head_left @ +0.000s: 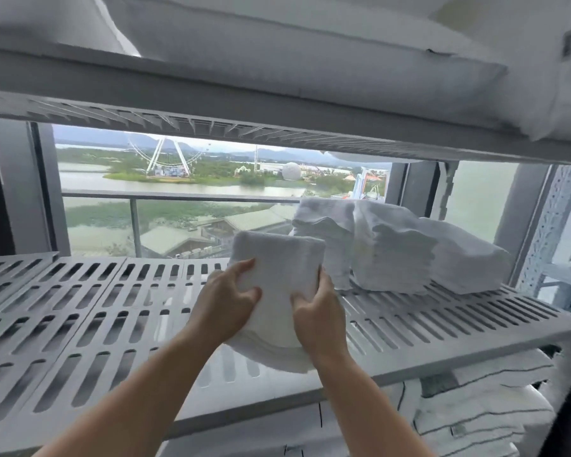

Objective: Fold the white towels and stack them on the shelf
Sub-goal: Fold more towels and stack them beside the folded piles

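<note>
A folded white towel bundle [277,265] sits tilted over the slatted grey shelf [80,308], its near end hanging past the shelf's front edge. My left hand [226,301] grips its left side, thumb on top. My right hand [317,308] grips its right side, fingers curled round the edge. Just to the right, stacks of folded white towels [389,245] stand on the same shelf, close to the bundle.
A shelf above [277,127] carries white pillows or bedding [310,37]. Below, at the right, lie more folded linens with dark trim [475,413]. A perforated metal upright [548,225] stands at the right. Behind the shelf is a window.
</note>
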Demonstrator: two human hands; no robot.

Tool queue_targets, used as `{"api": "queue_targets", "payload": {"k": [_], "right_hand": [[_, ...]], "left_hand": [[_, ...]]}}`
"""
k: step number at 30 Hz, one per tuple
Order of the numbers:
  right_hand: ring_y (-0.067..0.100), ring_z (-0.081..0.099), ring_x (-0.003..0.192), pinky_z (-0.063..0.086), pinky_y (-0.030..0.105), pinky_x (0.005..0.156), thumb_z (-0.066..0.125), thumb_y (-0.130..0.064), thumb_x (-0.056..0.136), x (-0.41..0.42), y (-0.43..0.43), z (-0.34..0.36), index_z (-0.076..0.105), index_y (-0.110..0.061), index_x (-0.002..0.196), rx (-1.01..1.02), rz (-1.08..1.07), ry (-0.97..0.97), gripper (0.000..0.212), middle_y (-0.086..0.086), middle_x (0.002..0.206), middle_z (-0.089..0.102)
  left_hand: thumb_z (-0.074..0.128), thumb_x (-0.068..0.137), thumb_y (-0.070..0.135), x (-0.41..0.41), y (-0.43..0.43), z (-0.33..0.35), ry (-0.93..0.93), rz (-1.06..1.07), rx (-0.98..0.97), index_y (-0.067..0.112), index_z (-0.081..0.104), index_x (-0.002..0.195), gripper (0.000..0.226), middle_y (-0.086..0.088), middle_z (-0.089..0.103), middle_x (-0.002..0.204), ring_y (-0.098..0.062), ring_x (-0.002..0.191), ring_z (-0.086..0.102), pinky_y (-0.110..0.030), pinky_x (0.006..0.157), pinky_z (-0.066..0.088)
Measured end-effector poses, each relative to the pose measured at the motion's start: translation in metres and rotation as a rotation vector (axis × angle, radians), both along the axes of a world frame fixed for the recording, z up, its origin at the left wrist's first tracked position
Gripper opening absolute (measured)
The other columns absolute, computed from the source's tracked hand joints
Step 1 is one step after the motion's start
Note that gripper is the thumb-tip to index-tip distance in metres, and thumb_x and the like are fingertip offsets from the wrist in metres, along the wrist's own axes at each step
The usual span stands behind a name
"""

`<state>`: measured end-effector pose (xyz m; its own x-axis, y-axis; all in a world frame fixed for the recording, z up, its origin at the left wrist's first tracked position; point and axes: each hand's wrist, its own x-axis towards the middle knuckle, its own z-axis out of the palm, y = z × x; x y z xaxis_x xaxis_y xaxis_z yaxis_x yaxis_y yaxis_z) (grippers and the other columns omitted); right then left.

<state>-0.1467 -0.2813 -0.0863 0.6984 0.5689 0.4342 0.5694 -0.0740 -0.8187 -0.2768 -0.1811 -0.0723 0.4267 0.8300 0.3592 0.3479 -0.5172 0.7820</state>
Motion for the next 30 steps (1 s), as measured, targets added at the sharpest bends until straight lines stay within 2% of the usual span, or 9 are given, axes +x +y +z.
{"api": "queue_targets", "payload": {"k": [3,9,12,15,19,24,26,28,30], "right_hand": [[0.024,0.052,0.130,0.042,0.039,0.108,0.058,-0.017,0.091,0.041,-0.027,0.006,0.033,-0.016,0.154,0.026,-0.032,0.003,0.068,0.004,0.145,0.054],[0.023,0.045,0.132,0.037,0.033,0.103,0.051,-0.015,0.092,0.127,-0.061,0.016,0.028,-0.025,0.156,0.097,-0.164,0.005,0.069,0.001,0.148,0.046],[0.024,0.053,0.119,0.044,0.035,0.093,0.050,-0.013,0.088,0.175,-0.071,0.027,0.034,-0.028,0.150,0.118,-0.224,-0.035,0.066,0.000,0.133,0.055],[0.018,0.052,0.105,0.039,0.031,0.085,0.050,-0.013,0.088,0.222,-0.084,0.039,0.036,-0.029,0.149,0.131,-0.316,-0.066,0.064,-0.001,0.124,0.057],[0.023,0.056,0.107,0.042,0.031,0.084,0.051,-0.009,0.088,0.278,-0.100,0.056,0.042,-0.027,0.145,0.154,-0.410,-0.073,0.061,-0.001,0.117,0.059],[0.018,0.055,0.092,0.036,0.014,0.063,0.048,-0.005,0.085,0.352,-0.109,0.072,0.047,-0.028,0.137,0.196,-0.491,-0.078,0.057,-0.014,0.095,0.054],[0.020,0.057,0.094,0.037,0.013,0.065,0.041,0.000,0.084,0.382,-0.111,0.076,0.049,-0.025,0.138,0.191,-0.492,-0.079,0.060,-0.017,0.092,0.054],[0.024,0.059,0.104,0.049,0.027,0.080,0.037,0.002,0.085,0.412,-0.112,0.081,0.047,-0.019,0.143,0.161,-0.480,-0.075,0.063,-0.005,0.111,0.063],[0.027,0.059,0.112,0.050,0.039,0.097,0.036,0.001,0.085,0.446,-0.111,0.086,0.046,-0.018,0.145,0.151,-0.449,-0.082,0.064,0.004,0.128,0.063]], "left_hand": [[0.067,0.086,0.031,0.050,-0.024,0.005,-0.017,-0.002,0.069,0.043,0.051,0.144,0.061,0.003,0.051,0.120,-0.019,0.109,0.057,-0.026,0.091,0.040],[0.062,0.089,0.035,0.151,-0.051,0.021,-0.024,-0.080,0.166,0.052,0.045,0.144,0.060,0.008,0.043,0.113,-0.014,0.094,0.048,-0.027,0.082,0.036],[0.063,0.089,0.036,0.203,-0.053,0.031,-0.063,-0.146,0.186,0.054,0.046,0.142,0.059,0.008,0.045,0.111,-0.015,0.092,0.050,-0.027,0.081,0.038],[0.065,0.088,0.036,0.258,-0.057,0.039,-0.114,-0.248,0.200,0.053,0.048,0.141,0.058,0.006,0.047,0.111,-0.015,0.093,0.050,-0.027,0.083,0.038],[0.063,0.089,0.037,0.327,-0.066,0.055,-0.119,-0.355,0.188,0.052,0.046,0.143,0.058,0.005,0.047,0.109,-0.020,0.094,0.053,-0.030,0.082,0.039],[0.060,0.089,0.039,0.404,-0.073,0.073,-0.110,-0.400,0.189,0.051,0.043,0.145,0.059,0.005,0.045,0.110,-0.019,0.088,0.050,-0.029,0.080,0.037],[0.059,0.090,0.038,0.434,-0.076,0.075,-0.103,-0.421,0.166,0.050,0.042,0.146,0.060,0.004,0.043,0.110,-0.018,0.085,0.049,-0.029,0.079,0.037],[0.058,0.090,0.036,0.465,-0.075,0.076,-0.099,-0.423,0.144,0.048,0.042,0.147,0.060,0.004,0.043,0.111,-0.009,0.077,0.048,-0.026,0.070,0.038],[0.058,0.090,0.034,0.495,-0.074,0.079,-0.110,-0.409,0.127,0.047,0.043,0.147,0.060,0.003,0.044,0.115,-0.001,0.077,0.047,-0.020,0.061,0.036]]}}
